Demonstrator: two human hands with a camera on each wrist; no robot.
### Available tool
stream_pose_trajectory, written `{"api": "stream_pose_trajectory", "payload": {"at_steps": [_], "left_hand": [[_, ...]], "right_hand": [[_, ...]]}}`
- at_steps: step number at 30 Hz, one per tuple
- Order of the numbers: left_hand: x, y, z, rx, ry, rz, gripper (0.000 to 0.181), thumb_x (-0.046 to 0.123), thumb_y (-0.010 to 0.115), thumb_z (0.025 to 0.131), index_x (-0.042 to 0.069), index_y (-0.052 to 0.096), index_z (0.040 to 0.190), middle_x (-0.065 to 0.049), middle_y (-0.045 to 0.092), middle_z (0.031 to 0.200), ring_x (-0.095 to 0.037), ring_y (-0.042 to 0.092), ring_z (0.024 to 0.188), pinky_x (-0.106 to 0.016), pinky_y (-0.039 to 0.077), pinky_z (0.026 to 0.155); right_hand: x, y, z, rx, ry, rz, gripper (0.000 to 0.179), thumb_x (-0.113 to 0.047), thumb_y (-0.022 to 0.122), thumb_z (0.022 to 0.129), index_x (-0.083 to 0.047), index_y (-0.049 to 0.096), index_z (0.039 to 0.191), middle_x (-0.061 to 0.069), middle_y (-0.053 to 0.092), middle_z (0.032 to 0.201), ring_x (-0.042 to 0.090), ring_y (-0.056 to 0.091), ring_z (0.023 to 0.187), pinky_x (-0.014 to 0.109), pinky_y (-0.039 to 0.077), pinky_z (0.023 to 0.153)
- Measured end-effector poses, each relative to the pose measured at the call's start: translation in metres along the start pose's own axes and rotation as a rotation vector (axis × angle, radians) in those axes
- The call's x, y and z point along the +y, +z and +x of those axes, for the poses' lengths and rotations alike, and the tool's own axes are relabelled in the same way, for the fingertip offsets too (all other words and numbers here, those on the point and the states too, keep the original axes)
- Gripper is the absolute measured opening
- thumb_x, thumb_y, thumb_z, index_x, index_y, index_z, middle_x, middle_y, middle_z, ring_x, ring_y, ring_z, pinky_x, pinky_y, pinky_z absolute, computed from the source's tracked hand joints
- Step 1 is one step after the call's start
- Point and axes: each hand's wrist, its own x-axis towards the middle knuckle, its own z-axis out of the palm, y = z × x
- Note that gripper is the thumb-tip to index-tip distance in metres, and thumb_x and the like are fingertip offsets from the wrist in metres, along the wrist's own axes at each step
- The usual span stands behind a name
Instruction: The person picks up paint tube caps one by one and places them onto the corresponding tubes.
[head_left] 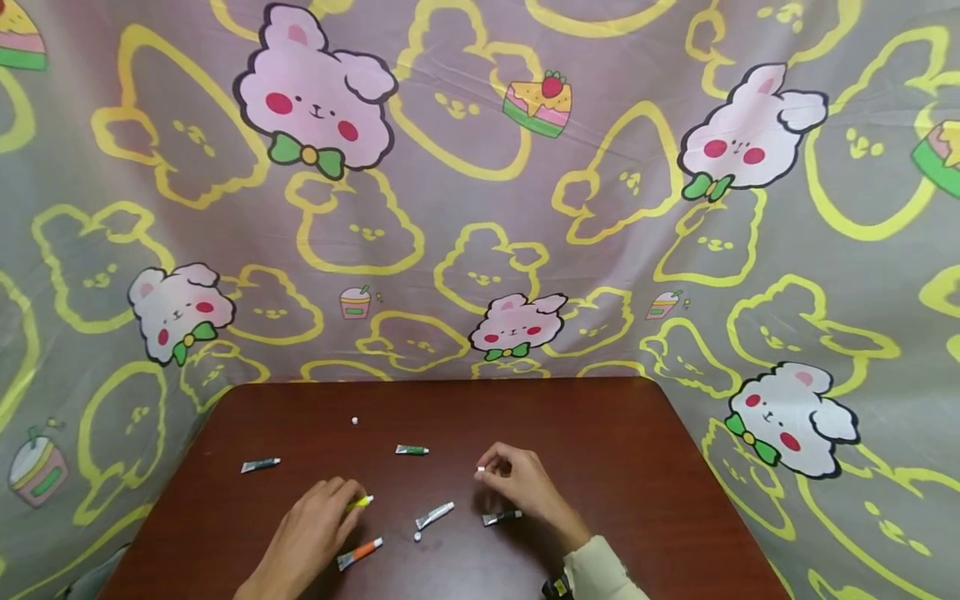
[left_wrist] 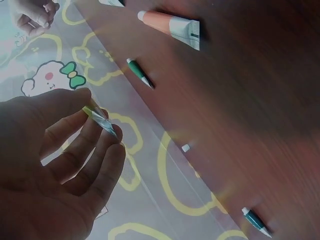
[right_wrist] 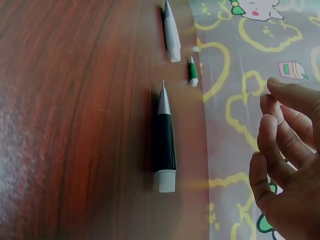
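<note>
My left hand [head_left: 309, 527] holds a small yellow paint tube [head_left: 360, 503] between thumb and fingers, its white end pointing right. In the left wrist view, the crimped silver end of this yellow tube [left_wrist: 104, 121] shows between the fingertips. Over the right part of the table, my right hand [head_left: 531, 485] pinches a small white cap [head_left: 481, 470] between thumb and index finger. Just below that hand lies a black paint tube [head_left: 501, 518]. An orange tube [head_left: 361, 553] lies close beside the left hand, and a silver-white tube [head_left: 435, 515] rests between the two hands.
Farther back on the brown table [head_left: 585, 417] lie a green tube [head_left: 412, 450] and a dark teal tube [head_left: 260, 465]. One loose white cap [head_left: 355, 421] sits near the back edge, another white cap [head_left: 417, 537] by the silver-white tube. A patterned curtain [head_left: 420, 183] surrounds the table.
</note>
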Motion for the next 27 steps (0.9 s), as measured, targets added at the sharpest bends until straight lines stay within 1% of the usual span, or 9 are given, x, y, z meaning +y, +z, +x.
{"api": "stream_pose_trajectory", "payload": {"at_steps": [2, 8, 12, 18, 23, 27], "left_hand": [[0.0, 0.0, 0.0, 0.011, 0.014, -0.006, 0.032, 0.014, 0.096, 0.076, 0.023, 0.069, 0.091, 0.014, 0.06, 0.082, -0.01, 0.057, 0.075, -0.03, 0.049, 0.064], [0.005, 0.002, 0.002, -0.007, 0.021, -0.009, 0.03, 0.018, 0.095, 0.08, 0.023, 0.069, 0.092, 0.015, 0.061, 0.085, -0.008, 0.058, 0.078, -0.03, 0.051, 0.067], [0.007, 0.003, 0.004, -0.008, 0.039, -0.003, 0.032, 0.018, 0.096, 0.078, 0.024, 0.069, 0.093, 0.015, 0.061, 0.085, -0.008, 0.058, 0.079, -0.029, 0.051, 0.068], [0.012, 0.005, 0.008, 0.001, 0.069, -0.021, 0.037, 0.015, 0.098, 0.073, 0.024, 0.068, 0.092, 0.015, 0.062, 0.086, -0.007, 0.057, 0.079, -0.029, 0.051, 0.071], [0.014, 0.008, 0.01, 0.014, 0.106, -0.044, 0.038, 0.011, 0.098, 0.07, 0.023, 0.069, 0.091, 0.014, 0.062, 0.086, -0.008, 0.055, 0.077, -0.029, 0.05, 0.069], [0.014, 0.012, 0.011, 0.028, 0.142, -0.046, 0.038, 0.012, 0.096, 0.07, 0.023, 0.068, 0.091, 0.014, 0.061, 0.085, -0.009, 0.055, 0.076, -0.029, 0.049, 0.069]], "right_hand": [[-0.002, 0.001, -0.001, -0.003, -0.003, 0.0, 0.012, -0.017, 0.087, 0.093, -0.018, 0.076, 0.096, -0.007, 0.073, 0.082, -0.001, 0.06, 0.073, 0.019, 0.05, 0.067], [-0.009, 0.003, -0.005, -0.003, -0.009, 0.001, 0.012, -0.016, 0.088, 0.092, -0.016, 0.076, 0.093, -0.005, 0.073, 0.08, -0.003, 0.06, 0.071, 0.017, 0.049, 0.065], [-0.012, 0.004, -0.005, -0.012, -0.018, 0.01, 0.011, -0.016, 0.088, 0.092, -0.017, 0.077, 0.092, -0.004, 0.073, 0.079, -0.003, 0.059, 0.07, 0.016, 0.049, 0.065], [-0.015, 0.007, -0.008, -0.034, -0.042, 0.032, 0.011, -0.015, 0.088, 0.092, -0.014, 0.077, 0.093, -0.004, 0.073, 0.079, -0.004, 0.059, 0.071, 0.017, 0.051, 0.064], [-0.018, 0.009, -0.01, -0.052, -0.026, 0.018, 0.011, -0.017, 0.089, 0.091, -0.017, 0.078, 0.094, -0.009, 0.071, 0.079, -0.005, 0.06, 0.071, 0.018, 0.052, 0.066], [-0.02, 0.011, -0.013, -0.049, -0.023, -0.004, 0.013, -0.018, 0.09, 0.09, -0.019, 0.078, 0.093, -0.011, 0.071, 0.079, -0.004, 0.061, 0.07, 0.018, 0.052, 0.065]]}}
